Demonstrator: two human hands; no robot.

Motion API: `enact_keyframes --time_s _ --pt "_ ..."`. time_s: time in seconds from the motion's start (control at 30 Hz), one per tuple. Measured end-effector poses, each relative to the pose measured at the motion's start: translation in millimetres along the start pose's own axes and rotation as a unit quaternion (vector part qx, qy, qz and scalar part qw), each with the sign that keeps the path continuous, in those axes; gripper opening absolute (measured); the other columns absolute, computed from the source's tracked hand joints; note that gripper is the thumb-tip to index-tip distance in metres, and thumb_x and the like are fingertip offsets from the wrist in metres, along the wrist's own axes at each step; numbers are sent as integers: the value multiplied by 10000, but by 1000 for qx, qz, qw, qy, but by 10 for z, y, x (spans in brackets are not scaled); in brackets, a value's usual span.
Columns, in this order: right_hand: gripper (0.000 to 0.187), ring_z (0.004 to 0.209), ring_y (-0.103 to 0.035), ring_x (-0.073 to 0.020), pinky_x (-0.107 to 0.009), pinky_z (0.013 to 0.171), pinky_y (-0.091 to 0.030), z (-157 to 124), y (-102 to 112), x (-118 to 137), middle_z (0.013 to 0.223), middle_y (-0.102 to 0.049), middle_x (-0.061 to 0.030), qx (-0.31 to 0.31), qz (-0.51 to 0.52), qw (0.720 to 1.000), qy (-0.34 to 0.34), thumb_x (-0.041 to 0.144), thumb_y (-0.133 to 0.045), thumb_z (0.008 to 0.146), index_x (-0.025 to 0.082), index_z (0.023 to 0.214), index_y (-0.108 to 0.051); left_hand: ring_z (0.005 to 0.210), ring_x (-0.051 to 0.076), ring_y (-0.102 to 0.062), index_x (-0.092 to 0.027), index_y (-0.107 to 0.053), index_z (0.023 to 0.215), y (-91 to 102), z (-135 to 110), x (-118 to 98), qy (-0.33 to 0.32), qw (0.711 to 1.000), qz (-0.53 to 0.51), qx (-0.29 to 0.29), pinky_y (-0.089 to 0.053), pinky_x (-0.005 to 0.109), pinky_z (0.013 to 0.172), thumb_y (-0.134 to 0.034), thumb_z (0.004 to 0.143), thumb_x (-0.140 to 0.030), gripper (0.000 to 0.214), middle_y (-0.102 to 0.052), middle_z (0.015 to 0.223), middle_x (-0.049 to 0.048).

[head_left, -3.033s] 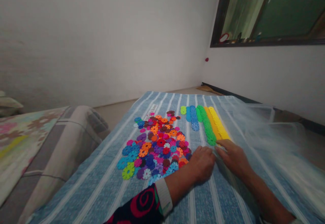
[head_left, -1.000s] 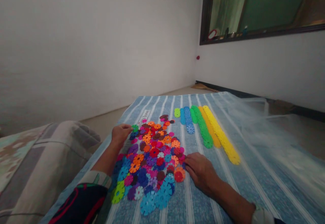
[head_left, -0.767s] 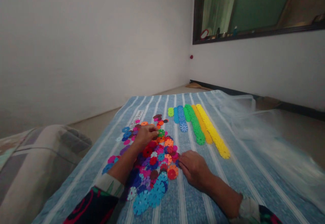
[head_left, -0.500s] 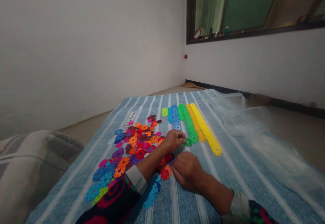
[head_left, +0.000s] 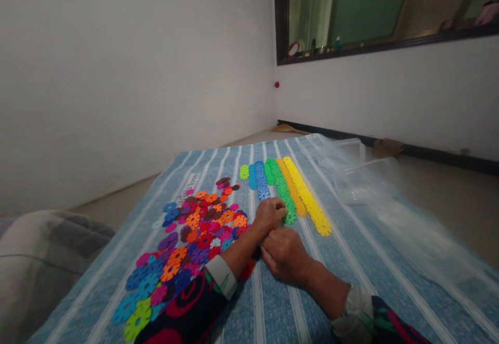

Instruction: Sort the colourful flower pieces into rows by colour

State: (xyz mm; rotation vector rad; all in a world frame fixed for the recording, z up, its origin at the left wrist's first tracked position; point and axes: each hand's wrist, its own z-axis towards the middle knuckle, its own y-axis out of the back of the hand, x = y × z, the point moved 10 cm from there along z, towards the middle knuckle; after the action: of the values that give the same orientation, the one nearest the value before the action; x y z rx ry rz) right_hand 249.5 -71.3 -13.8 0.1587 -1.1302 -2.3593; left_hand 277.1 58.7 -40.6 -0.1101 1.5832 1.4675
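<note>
My left hand (head_left: 270, 214) is closed in a pinch beside the near end of a long row of overlapping green plastic snowflake discs (head_left: 281, 188). Whatever its fingertips hold is hidden. Just below it my right hand (head_left: 286, 255) is curled closed, knuckles up, close against the left wrist; its contents are out of sight. Left of both hands spreads a mixed pile of notched discs, among them orange discs (head_left: 177, 255), blue discs (head_left: 148, 283) and lime discs (head_left: 137, 320). A red disc (head_left: 247, 269) shows partly under my left forearm.
Beside the green row lie an orange-yellow row (head_left: 291, 188), a yellow row (head_left: 307, 196), a blue row (head_left: 262, 180) and shorter ones. A clear plastic container (head_left: 366, 180) stands on the right of the striped cloth (head_left: 351, 281). Bundled fabric (head_left: 42, 255) sits at the left.
The view has shifted slightly, so the scene sits further left. My hands have come closer together. The green disc by my left fingertips no longer shows separately from the row.
</note>
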Motion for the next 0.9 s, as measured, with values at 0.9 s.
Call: enact_keyframes --time_s 0.9 --pt "284 895 -589 -271 -383 716 -386 -128 -181 -598 956 -650 -153 220 -135 934 -247 68 -407 900 116 999 -669 633 100 -562 -141 -677 731 -47 -49 42 29 999 6 20 -416 206 623 -612 673 -73 110 -631 662 -22"
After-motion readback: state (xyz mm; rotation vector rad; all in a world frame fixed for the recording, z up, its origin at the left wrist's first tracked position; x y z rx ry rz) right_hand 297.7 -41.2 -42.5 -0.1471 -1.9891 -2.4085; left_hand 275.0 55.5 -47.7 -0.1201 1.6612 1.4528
